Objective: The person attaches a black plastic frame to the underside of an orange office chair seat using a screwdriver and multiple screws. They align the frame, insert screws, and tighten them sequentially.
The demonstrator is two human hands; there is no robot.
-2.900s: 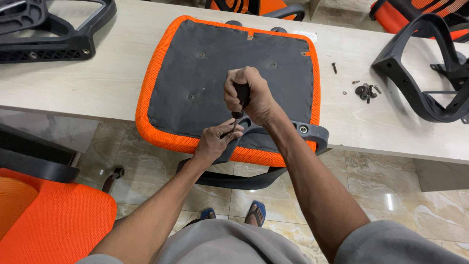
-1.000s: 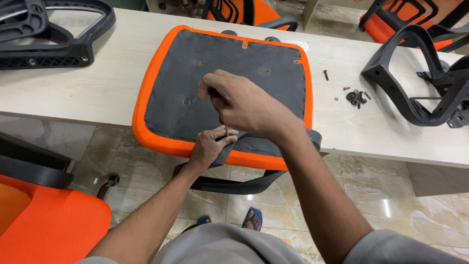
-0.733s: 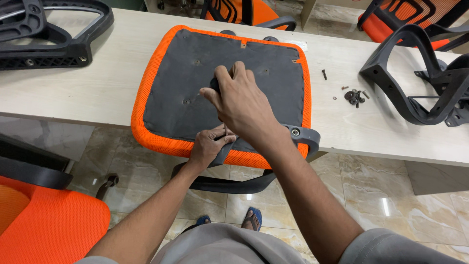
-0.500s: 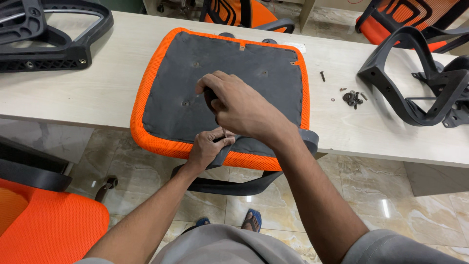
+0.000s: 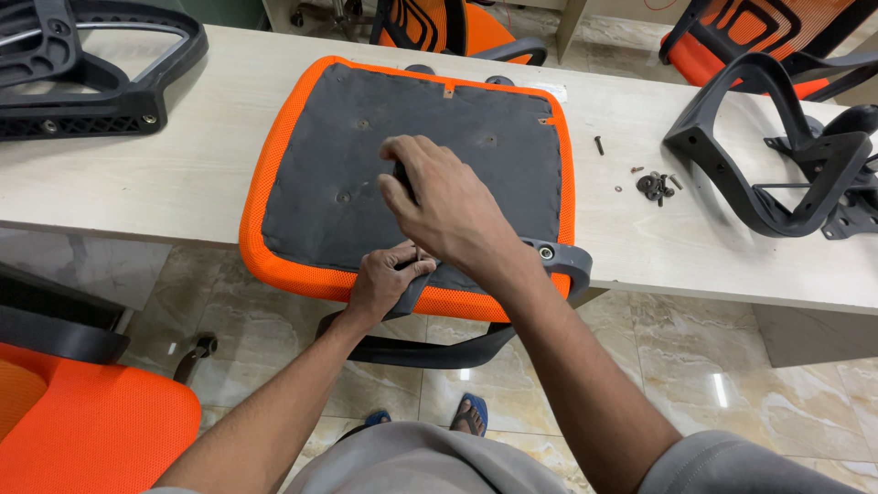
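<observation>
An orange chair seat (image 5: 274,174) lies upside down on the pale wooden table (image 5: 137,183), its dark fabric underside facing up and its near edge hanging a little over the table's front. The person's right hand (image 5: 453,206) sits on top of that underside, fingers curled tight around a dark tool handle (image 5: 402,174) that points down toward the seat's near edge. The left hand (image 5: 389,279) is just below it at the seat's front rim, fingers pinched narrow around the thin metal tip where it meets a grey armrest bracket (image 5: 558,261); what exactly is between those fingertips is too small to tell. The curved black armrest (image 5: 412,348) hangs beneath the table edge. To the right, a small heap of dark screws (image 5: 651,183) lies on the table, near a black plastic chair frame (image 5: 777,155). Another black frame (image 5: 91,73) rests at the far left.
</observation>
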